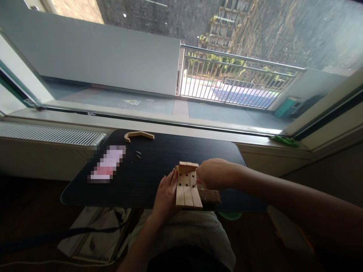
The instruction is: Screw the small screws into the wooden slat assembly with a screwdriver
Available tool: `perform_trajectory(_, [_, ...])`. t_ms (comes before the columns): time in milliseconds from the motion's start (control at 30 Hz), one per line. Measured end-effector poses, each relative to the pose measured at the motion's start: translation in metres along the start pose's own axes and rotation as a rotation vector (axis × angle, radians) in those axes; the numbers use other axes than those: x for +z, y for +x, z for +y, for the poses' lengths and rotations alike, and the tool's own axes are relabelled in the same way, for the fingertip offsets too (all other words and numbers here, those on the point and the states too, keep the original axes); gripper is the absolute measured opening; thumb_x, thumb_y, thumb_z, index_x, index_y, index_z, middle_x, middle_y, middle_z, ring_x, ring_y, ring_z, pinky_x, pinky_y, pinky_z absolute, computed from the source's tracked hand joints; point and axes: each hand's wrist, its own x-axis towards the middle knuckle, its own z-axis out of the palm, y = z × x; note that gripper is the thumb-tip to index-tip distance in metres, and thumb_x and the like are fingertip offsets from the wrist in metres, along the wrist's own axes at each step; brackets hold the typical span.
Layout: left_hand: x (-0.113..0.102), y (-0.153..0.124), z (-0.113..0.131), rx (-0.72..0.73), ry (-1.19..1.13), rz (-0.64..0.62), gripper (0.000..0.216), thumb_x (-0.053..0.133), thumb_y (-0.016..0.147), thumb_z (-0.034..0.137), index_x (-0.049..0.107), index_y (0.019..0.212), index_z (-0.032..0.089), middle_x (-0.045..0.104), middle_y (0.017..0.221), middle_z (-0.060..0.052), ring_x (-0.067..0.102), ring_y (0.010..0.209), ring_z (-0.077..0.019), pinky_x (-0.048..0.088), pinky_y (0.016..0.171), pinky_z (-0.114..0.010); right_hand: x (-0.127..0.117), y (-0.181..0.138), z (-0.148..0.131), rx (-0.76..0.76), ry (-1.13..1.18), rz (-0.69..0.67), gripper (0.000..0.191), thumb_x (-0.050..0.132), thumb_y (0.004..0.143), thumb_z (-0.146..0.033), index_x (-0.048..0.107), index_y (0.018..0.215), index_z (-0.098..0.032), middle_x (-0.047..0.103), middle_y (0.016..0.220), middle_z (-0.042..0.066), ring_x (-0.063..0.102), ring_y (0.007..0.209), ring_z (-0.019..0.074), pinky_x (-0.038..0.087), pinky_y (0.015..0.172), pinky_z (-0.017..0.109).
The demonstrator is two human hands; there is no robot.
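Observation:
A small pale wooden piece of three curved slats (185,194), dotted with several dark screw heads or holes, stands near the table's front edge. Its far end curls upward. My left hand (166,194) grips its left side, fingers stretched along the wood and pressed together. At the right side my right hand (214,173) is closed in a fist, knuckles up, close to the rightmost slat. What the fist holds is hidden; a thin bit shows below it beside the slat. Under and right of the slats lies a brown block (211,195) with a rough-looking surface.
On the dark table (147,189) lie a hook-shaped wooden strip (140,134) at the back, a few screws (138,154), and a blurred pink-white sheet (109,164) at left. A radiator (51,134) and window sill border the table. A green cloth (285,141) rests on the sill.

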Motion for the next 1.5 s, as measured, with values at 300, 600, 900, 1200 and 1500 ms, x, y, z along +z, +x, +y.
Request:
perform_trajectory(300, [-0.001, 0.0, -0.001, 0.005, 0.016, -0.023, 0.107, 0.073, 0.066, 0.039, 0.021, 0.155, 0.009, 0.043, 0.153, -0.026, 0.042, 0.141, -0.0394, 0.035, 0.115, -0.055, 0.002, 0.001, 0.0, -0.1, -0.182, -0.01, 0.029, 0.06, 0.088, -0.014, 0.067, 0.116, -0.008, 0.075, 0.093, 0.017, 0.073, 0.085, 0.0274, 0.049, 0.06, 0.03])
perform_trajectory(600, [0.003, -0.003, 0.003, -0.028, 0.05, 0.02, 0.103, 0.073, 0.067, 0.035, 0.024, 0.153, 0.007, 0.043, 0.152, -0.028, 0.044, 0.14, -0.0387, 0.035, 0.115, -0.053, 0.014, 0.002, 0.002, -0.269, -0.426, 0.169, 0.019, 0.056, 0.093, -0.009, 0.073, 0.086, -0.014, 0.072, 0.094, 0.011, 0.071, 0.076, 0.0192, 0.044, 0.056, 0.026])
perform_trajectory(900, [0.001, -0.003, 0.003, -0.014, 0.075, 0.03, 0.108, 0.072, 0.066, 0.036, 0.019, 0.156, 0.008, 0.04, 0.155, -0.025, 0.042, 0.142, -0.0378, 0.036, 0.115, -0.052, 0.018, 0.006, -0.001, -0.262, -0.409, 0.116, 0.016, 0.059, 0.093, -0.011, 0.075, 0.091, -0.014, 0.076, 0.091, 0.01, 0.074, 0.08, 0.022, 0.047, 0.056, 0.027])
perform_trajectory(1200, [-0.001, -0.002, 0.004, -0.014, 0.071, 0.011, 0.101, 0.071, 0.069, 0.036, 0.026, 0.152, 0.002, 0.043, 0.152, -0.028, 0.044, 0.14, -0.0382, 0.035, 0.115, -0.052, 0.014, 0.009, 0.001, -0.22, -0.334, 0.053, 0.013, 0.065, 0.087, -0.011, 0.077, 0.09, -0.015, 0.077, 0.084, 0.011, 0.074, 0.081, 0.0253, 0.05, 0.061, 0.029])
perform_trajectory(1500, [-0.001, -0.003, 0.004, -0.009, 0.068, 0.031, 0.106, 0.071, 0.066, 0.032, 0.02, 0.155, 0.008, 0.041, 0.155, -0.025, 0.043, 0.141, -0.0377, 0.035, 0.115, -0.052, 0.013, 0.012, -0.001, -0.197, -0.28, 0.073, 0.014, 0.065, 0.083, -0.017, 0.078, 0.089, -0.014, 0.077, 0.081, 0.013, 0.074, 0.079, 0.0276, 0.05, 0.06, 0.03])
